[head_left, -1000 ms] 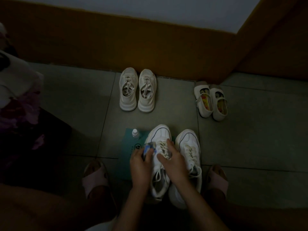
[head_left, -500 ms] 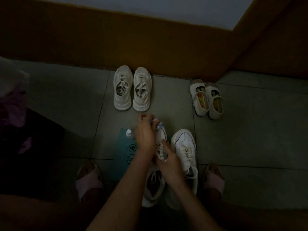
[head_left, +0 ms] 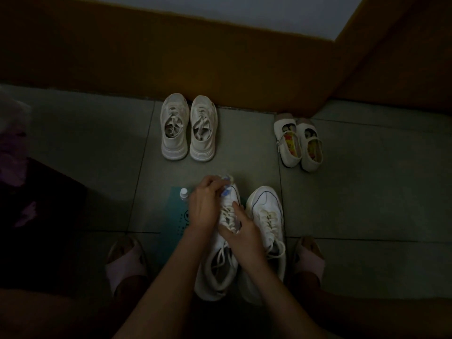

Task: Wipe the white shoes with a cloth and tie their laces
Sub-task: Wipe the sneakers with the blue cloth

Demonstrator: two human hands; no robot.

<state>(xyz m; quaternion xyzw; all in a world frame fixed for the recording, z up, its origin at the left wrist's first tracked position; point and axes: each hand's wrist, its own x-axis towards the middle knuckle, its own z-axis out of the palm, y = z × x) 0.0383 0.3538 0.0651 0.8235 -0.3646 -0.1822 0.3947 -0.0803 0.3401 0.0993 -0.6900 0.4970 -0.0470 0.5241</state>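
White sneaker (head_left: 221, 255) lying between feet; left hand (head_left: 204, 207) pinching cloth (head_left: 227, 187) at toe, right hand (head_left: 244, 232) pressing laces (head_left: 227, 215); bottle (head_left: 184, 193) standing at 9 o'clock.

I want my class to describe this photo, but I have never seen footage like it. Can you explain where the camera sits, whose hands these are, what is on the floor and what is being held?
There is one view only, from a camera worn on a person's head, looking down at their own bare hands. The left hand presses a cloth on the toe of a white sneaker, which the right hand steadies at the laces. Its partner stands beside it. On the tiled floor are also a small bottle on a teal mat, another sneaker pair and strapped shoes by the wall.
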